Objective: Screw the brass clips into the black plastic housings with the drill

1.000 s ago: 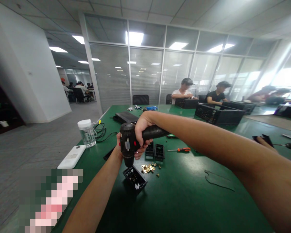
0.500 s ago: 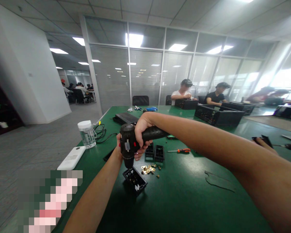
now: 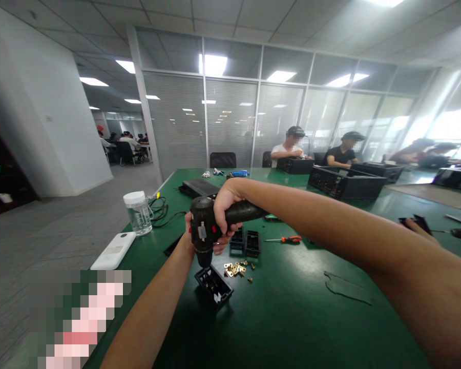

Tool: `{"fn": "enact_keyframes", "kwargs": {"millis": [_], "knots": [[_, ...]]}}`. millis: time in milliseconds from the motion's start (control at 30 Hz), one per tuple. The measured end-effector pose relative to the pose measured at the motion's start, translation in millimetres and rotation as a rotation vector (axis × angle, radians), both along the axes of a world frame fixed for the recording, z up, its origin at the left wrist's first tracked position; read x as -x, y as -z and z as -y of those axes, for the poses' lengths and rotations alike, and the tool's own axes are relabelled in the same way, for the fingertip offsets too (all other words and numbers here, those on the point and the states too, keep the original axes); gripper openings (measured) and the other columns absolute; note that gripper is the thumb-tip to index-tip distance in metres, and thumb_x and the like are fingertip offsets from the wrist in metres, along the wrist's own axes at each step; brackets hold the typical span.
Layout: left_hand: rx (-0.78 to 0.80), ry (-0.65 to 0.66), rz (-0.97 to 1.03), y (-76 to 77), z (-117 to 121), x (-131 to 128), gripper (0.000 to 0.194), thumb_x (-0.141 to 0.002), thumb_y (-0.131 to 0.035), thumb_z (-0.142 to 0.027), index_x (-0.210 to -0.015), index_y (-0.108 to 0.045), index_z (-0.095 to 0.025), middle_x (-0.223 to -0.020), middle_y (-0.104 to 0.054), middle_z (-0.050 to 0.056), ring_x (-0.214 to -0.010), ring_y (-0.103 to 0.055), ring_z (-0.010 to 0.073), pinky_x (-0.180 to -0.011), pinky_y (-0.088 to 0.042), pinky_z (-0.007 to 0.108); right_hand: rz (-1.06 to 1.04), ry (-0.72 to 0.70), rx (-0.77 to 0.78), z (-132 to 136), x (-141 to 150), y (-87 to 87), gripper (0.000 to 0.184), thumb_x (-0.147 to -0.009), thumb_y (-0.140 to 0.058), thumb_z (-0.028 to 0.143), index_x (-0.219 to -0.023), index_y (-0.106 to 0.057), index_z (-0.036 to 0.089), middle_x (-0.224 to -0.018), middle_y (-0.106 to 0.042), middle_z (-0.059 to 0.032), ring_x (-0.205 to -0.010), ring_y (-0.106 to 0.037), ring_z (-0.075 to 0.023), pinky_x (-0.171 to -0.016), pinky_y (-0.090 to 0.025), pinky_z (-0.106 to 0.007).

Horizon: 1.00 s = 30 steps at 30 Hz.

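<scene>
A black power drill (image 3: 202, 218) points chuck-down over a small black plastic box (image 3: 225, 300). My right hand (image 3: 226, 197) is wrapped round the drill's handle from above. Against the drill's left side lies my left hand (image 3: 188, 238), closed on the drill body and partly hidden behind it. The drill's nose reaches the far end of the open-topped box, and the bit's tip is hard to make out inside. Brass terminal pieces and screws (image 3: 235, 268) lie loose just right of the box. Two similar black boxes (image 3: 252, 242) stand behind them.
An orange-handled screwdriver (image 3: 290, 239) lies right of the boxes. On the left are a white power bank (image 3: 115, 250), a clear jar (image 3: 139, 215) and black cable (image 3: 160, 209). Another person's hand (image 3: 420, 228) shows at right. Two people sit behind black crates (image 3: 348, 183).
The view has shifted very slightly. Both hands and the drill hold the same position over the box.
</scene>
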<state>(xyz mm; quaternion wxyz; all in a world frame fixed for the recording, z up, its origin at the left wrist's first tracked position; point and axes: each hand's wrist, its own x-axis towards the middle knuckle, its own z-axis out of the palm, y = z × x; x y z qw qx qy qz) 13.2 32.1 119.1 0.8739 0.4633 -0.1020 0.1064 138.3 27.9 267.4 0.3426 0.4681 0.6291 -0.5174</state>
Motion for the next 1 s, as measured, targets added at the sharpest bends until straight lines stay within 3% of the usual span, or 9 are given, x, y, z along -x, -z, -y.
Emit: {"fn": "enact_keyframes", "kwargs": {"millis": [167,333,667,1000], "knots": [[-0.036,0.052,-0.031,1.6,-2.3,2.4,0.1,-0.045,-0.072,-0.072,-0.117,-0.05,-0.007,-0.08,-0.054,0.006,-0.063,-0.052,0.018,-0.058,-0.042,0.031,-0.007,0.001,0.014,-0.3,0.9,0.8,0.02,-0.068,-0.073,0.018,-0.081,-0.063,0.009,-0.076,-0.061,-0.0025,-0.061,-0.06,-0.0095,-0.055,-0.055,-0.018],[-0.036,0.059,-0.034,3.0,-3.4,3.2,0.099,-0.039,-0.075,-0.073,-0.112,-0.052,-0.009,-0.08,-0.055,0.005,-0.061,-0.051,0.0167,-0.057,-0.042,0.03,-0.002,-0.014,0.036,-0.2,2.5,0.7,0.021,-0.066,-0.074,0.018,-0.081,-0.062,0.009,-0.075,-0.06,-0.0016,-0.061,-0.059,-0.0094,-0.054,-0.054,-0.019],[-0.07,0.06,-0.028,-4.0,-0.6,1.6,0.1,-0.042,-0.074,-0.072,-0.115,-0.053,-0.008,-0.08,-0.055,0.005,-0.061,-0.051,0.0172,-0.057,-0.042,0.031,-0.005,0.009,0.065,0.5,2.9,-0.9,0.022,-0.067,-0.073,0.019,-0.083,-0.062,0.009,-0.077,-0.062,-0.003,-0.061,-0.06,-0.0097,-0.055,-0.055,-0.018],[-0.051,0.061,-0.029,-0.8,-2.2,3.5,0.097,-0.042,-0.072,-0.072,-0.113,-0.055,-0.009,-0.079,-0.055,0.005,-0.061,-0.051,0.0175,-0.057,-0.041,0.031,0.013,0.004,0.04,0.4,6.1,-1.6,0.015,-0.068,-0.071,0.015,-0.079,-0.063,0.009,-0.074,-0.061,-0.0015,-0.059,-0.06,-0.0101,-0.054,-0.055,-0.019]]}}
